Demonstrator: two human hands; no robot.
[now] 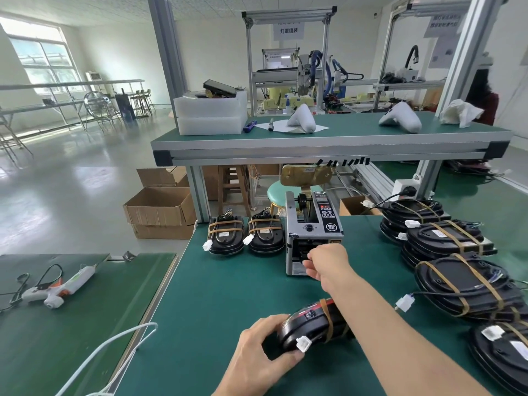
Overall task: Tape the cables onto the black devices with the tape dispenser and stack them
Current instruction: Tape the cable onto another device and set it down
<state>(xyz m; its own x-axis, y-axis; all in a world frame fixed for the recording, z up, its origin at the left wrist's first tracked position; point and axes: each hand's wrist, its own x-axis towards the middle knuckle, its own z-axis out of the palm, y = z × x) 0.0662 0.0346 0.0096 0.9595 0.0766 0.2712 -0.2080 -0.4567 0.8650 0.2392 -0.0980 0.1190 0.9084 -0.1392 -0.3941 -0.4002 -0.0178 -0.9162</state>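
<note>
The left hand grips the black device at the worktop's near edge; the right hand pinches at the tape dispenser's outlet, tape itself too small to see. Judged: pulling a fresh strip. Next it must land across the cable, then join the stacks along the right edge

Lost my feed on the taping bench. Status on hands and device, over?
Right hand at the tape dispenser outlet, fingers pinching there. Left hand grips the black device on the green mat. Nothing in the way.
</note>
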